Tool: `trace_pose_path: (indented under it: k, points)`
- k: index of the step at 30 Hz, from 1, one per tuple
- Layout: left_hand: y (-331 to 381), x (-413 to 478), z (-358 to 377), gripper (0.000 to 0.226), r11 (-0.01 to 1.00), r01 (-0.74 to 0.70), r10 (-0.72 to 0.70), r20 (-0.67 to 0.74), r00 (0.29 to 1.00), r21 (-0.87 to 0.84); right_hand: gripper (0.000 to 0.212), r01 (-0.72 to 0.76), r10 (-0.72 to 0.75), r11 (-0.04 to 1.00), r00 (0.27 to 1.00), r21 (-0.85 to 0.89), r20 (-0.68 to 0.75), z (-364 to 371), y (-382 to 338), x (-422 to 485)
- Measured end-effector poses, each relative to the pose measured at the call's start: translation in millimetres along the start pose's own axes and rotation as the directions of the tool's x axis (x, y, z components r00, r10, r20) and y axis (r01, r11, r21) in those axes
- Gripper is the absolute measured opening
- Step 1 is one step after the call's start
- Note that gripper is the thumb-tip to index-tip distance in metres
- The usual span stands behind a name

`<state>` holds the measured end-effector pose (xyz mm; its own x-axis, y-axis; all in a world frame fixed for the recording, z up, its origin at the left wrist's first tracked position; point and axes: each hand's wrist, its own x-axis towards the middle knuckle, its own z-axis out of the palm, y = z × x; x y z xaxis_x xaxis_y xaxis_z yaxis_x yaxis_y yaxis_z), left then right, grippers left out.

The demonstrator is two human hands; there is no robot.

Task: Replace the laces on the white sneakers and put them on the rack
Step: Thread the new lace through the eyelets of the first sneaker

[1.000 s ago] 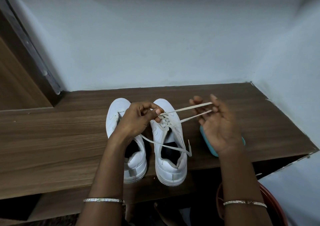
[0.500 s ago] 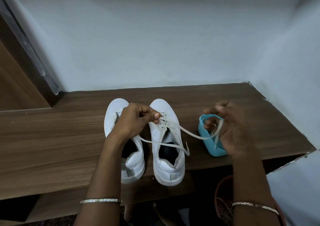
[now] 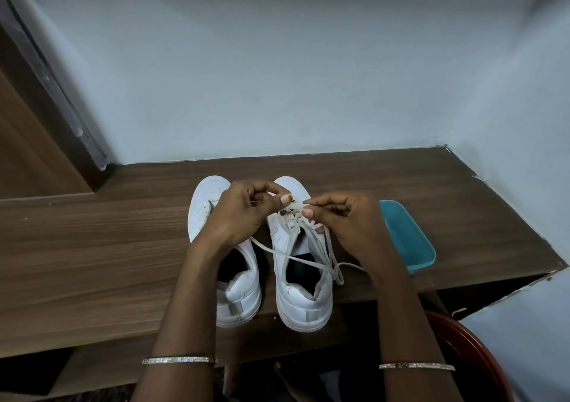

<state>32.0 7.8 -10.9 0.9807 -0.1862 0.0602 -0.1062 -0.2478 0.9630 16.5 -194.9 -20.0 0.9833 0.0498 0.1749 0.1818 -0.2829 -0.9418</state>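
Under the hands, two white sneakers [image 3: 296, 262] with black insides are seen on a brown wood-grain desk [image 3: 92, 247]. An off-white lace [image 3: 303, 258] is threaded. Right of the right hand [image 3: 348, 225], a teal container [image 3: 410, 241] is seen.

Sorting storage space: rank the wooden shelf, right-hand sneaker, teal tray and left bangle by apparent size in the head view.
1. wooden shelf
2. right-hand sneaker
3. teal tray, partly hidden by the right hand, so unsure against the sneaker
4. left bangle

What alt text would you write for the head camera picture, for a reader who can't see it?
Two bare hands, left hand and right hand, pinch a white lace at the front eyelets of the right-hand white sneaker. Its mate sits beside it on a wooden shelf, a teal tray to the right.
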Motion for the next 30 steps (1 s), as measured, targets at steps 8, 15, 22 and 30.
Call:
trace_pose_path:
  k: [8, 15, 22, 30]
  points:
    - [-12, -2, -21, 0.014, 0.933, 0.032, -0.029, -0.014, 0.999, 0.358, 0.01, -0.092, 0.088, 0.996, 0.987, -0.023, -0.138, -21, 17, -1]
    - [-10, 1, -23, 0.02, 0.762, 0.035, -0.113, 0.079, 0.991, 0.646, 0.016, -0.285, 0.334, 0.808, 0.943, 0.515, -0.003, -25, 18, -4]
    - [-6, 0, -8, 0.048, 0.993, 0.102, -0.099, 0.061, 0.993, -0.054, 0.01, -0.355, 0.34, 0.444, 0.916, 0.823, 0.211, -6, 7, -1]
    - [-6, 8, 13, 0.041, 0.784, 0.196, -0.208, 0.048, 0.977, -0.589, 0.028, -0.366, 0.347, 0.502, 0.915, 0.784, 0.205, 4, 16, 2]
